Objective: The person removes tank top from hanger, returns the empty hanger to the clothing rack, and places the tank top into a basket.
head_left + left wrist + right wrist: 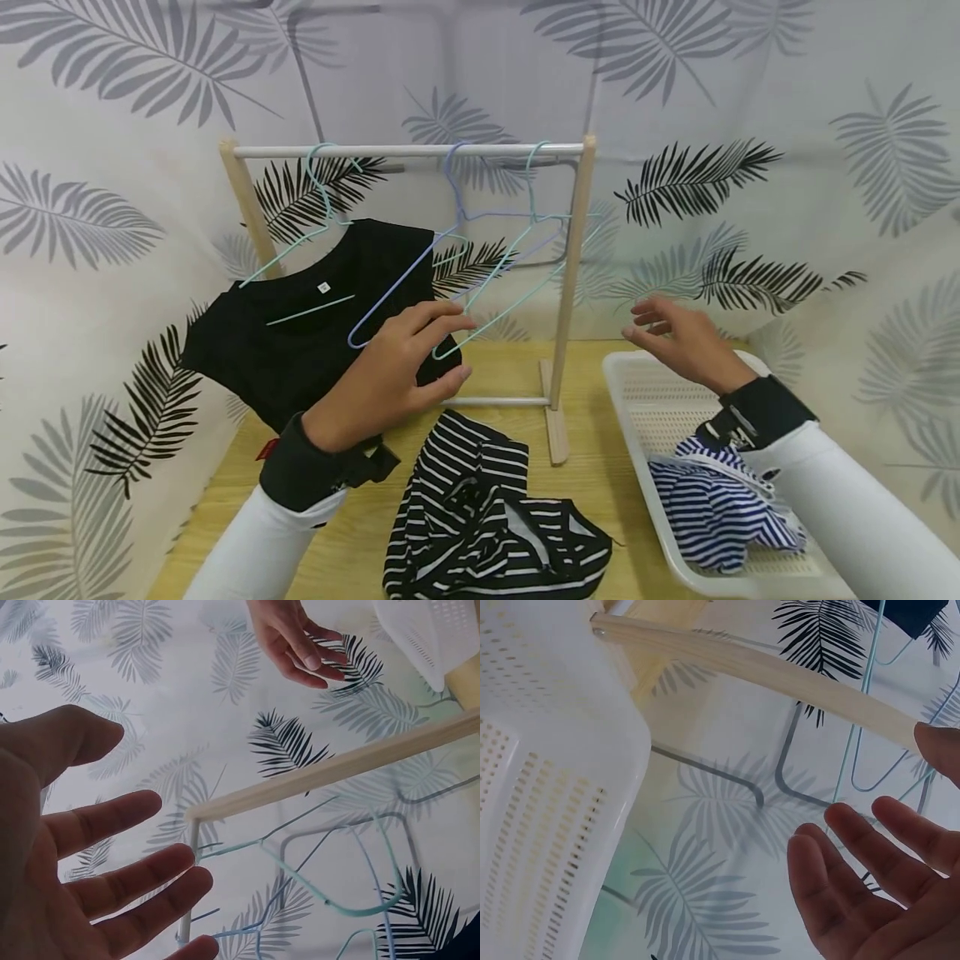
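Observation:
In the head view my left hand [405, 367], fingers loosely bent and holding nothing, is in front of the hanging black top [300, 350] and the blue hanger [401, 287]. The black top droops from a mint hanger [321, 192] at the rail's left. Another mint hanger [531, 187] hangs bare by the right post, beside the blue one. My right hand [686, 337] hovers over the far end of the white basket [626, 417], its fingers relaxed around nothing. Below lies a crumpled black-and-white striped garment [487, 517] on the table.
A small clothes rack with a white rail [408, 151] and wooden posts [573, 275] stands on the wooden table [360, 533]. A blue-and-white striped garment [712, 500] lies in the basket. Leaf-patterned cloth [862, 333] surrounds the table at the back and sides.

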`<act>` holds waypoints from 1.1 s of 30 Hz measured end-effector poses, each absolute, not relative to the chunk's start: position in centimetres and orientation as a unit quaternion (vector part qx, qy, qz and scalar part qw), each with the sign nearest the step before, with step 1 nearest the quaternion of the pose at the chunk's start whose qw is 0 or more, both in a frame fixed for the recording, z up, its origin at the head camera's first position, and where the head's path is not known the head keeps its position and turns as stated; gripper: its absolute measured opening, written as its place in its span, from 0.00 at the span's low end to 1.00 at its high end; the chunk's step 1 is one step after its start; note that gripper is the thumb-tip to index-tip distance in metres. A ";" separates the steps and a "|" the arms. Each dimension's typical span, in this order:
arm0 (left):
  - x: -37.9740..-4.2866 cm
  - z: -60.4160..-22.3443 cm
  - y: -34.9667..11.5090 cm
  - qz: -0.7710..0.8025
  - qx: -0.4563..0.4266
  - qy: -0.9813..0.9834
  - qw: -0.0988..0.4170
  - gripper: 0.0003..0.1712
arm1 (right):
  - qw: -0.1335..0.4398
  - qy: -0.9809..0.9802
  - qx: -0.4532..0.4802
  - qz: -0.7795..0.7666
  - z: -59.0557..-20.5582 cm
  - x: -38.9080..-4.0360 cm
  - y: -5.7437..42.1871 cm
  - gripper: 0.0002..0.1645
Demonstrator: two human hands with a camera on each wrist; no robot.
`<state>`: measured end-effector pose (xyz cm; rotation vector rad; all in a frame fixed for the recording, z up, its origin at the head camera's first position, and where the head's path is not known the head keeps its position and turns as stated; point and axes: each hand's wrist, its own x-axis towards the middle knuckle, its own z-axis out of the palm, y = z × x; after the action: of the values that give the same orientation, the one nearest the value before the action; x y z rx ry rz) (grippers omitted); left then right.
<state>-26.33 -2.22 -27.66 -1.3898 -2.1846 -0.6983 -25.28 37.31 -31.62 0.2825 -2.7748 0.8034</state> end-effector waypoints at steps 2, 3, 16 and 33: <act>-26.2 -28.0 -1.9 -0.248 -0.509 -0.795 0.219 0.27 | 0.116 -0.953 0.092 0.265 -31.7 -24.7 37.6 0.29; -26.1 -28.2 -1.8 -0.245 -0.511 -0.795 0.214 0.27 | 0.113 -0.955 0.090 0.258 -31.6 -24.4 37.8 0.29; -25.4 -32.7 -0.5 -0.181 -0.506 -0.835 0.117 0.44 | 0.056 -0.981 0.075 0.168 -31.3 -22.2 40.4 0.42; -24.0 -39.2 0.4 -0.169 -0.467 -0.867 -0.051 0.57 | 0.010 -0.990 0.017 0.139 -34.1 -21.1 45.9 0.45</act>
<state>-23.98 0.42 -39.21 -1.5165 -2.8134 -0.5474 -21.15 45.92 -34.09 0.0539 -3.0913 0.4328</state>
